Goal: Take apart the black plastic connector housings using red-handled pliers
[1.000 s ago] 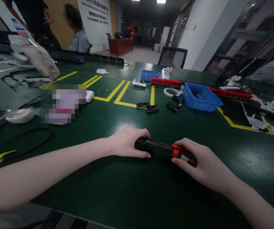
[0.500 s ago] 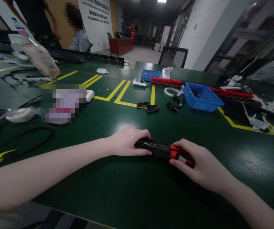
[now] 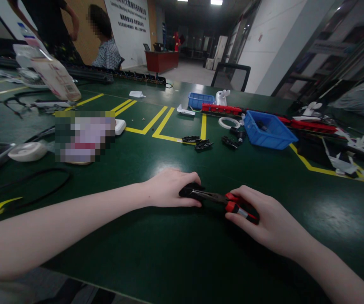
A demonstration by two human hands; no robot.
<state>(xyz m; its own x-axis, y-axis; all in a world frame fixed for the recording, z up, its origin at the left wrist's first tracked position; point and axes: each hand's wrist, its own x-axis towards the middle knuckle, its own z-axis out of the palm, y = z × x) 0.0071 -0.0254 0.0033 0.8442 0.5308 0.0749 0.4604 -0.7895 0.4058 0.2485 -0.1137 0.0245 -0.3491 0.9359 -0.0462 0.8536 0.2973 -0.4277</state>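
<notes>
Near the middle of the green table, my left hand [image 3: 172, 188] is closed around a small black part [image 3: 188, 191], whose exact kind I cannot make out. My right hand [image 3: 264, 215] grips red-and-black long-nose pliers [image 3: 232, 205] by the handles. The metal jaws of the pliers point left and reach the black part, overlapping it beside my left thumb. Whether the tips clamp it or only touch it is hidden. Several small black pieces [image 3: 203, 145] lie on the table beyond my hands.
To the right beyond my hands sits a blue bin [image 3: 269, 131] with dark items inside, near a roll of white tape [image 3: 229, 123]. On the left lie a phone [image 3: 83, 143], a tape roll [image 3: 28, 151] and a black cable [image 3: 64, 185]. A bottle [image 3: 55, 78] stands farther back.
Both hands, the pliers and the black part stay almost where they were. The view has shifted very slightly.
</notes>
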